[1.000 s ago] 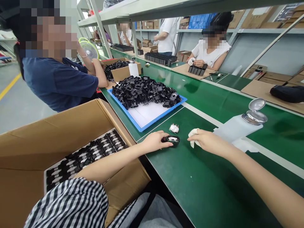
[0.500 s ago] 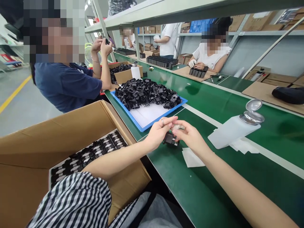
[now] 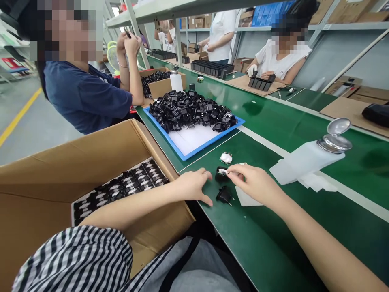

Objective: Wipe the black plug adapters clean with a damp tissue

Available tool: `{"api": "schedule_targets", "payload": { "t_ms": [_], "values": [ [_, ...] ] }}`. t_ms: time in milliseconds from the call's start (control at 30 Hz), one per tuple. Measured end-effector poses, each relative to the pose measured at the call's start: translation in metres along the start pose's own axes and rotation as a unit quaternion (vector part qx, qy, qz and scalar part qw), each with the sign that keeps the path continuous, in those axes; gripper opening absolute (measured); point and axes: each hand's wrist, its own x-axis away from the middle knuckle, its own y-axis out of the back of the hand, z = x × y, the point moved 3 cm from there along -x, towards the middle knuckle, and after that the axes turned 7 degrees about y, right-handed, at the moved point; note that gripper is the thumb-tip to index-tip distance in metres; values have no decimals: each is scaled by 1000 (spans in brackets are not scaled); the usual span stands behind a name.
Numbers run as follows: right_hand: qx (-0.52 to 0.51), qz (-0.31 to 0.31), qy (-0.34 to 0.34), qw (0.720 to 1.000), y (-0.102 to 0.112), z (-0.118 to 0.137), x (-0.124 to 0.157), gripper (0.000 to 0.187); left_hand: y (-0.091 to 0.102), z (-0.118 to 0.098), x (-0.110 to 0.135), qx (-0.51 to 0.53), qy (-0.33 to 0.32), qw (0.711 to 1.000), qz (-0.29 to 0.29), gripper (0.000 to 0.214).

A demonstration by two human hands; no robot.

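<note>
My right hand (image 3: pixel 253 182) pinches the right edge of a small black plastic housing (image 3: pixel 219 173) with a white and green part showing inside it. My left hand (image 3: pixel 194 184) is open beside it, thumb and fingers apart, holding nothing. Just below the housing lies a black two-pin plug (image 3: pixel 224 195) on the green table (image 3: pixel 237 243), its pins pointing right. Above the housing rests a small green circuit board (image 3: pixel 225 157) with a white lump on it. A white paper piece (image 3: pixel 247 198) lies partly under my right hand.
A blue-rimmed tray (image 3: pixel 185 156) holds a heap of black plug parts (image 3: pixel 191 109). At left, a cardboard box (image 3: pixel 100 146) contains rows of black pieces. A white pump bottle (image 3: pixel 306 162) with a raised metal lid leans at right. Co-workers (image 3: pixel 88 93) sit nearby.
My hands have come apart, the left one opening and moving left. The circuit board, the housing and the two-pin plug now show separately. The view has shifted slightly.
</note>
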Motion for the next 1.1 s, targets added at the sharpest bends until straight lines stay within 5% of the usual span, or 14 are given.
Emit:
{"api": "schedule_targets", "payload": {
  "t_ms": [167,233,400,667,900,1100],
  "values": [
    [69,215,-74,971,-10,-8,7,26,-21,-21,-4,12,-46,999,0,44],
    [57,251,-56,965,-23,-8,10,23,-25,-24,-8,55,-59,997,16,43],
    [1,181,-23,983,-43,-7,6,18,-31,-19,-10,137,-41,988,54,46],
    [-221,154,-16,963,-23,5,10,19,-12,-24,-2,241,-16,966,-96,31],
    [-105,-103,17,989,-10,-8,-1,12,14,-17,-11,153,-18,985,-82,60],
    [13,-52,-9,999,-12,-19,-12,12,19,0,-24,105,-41,992,-55,59]
  ]
}}
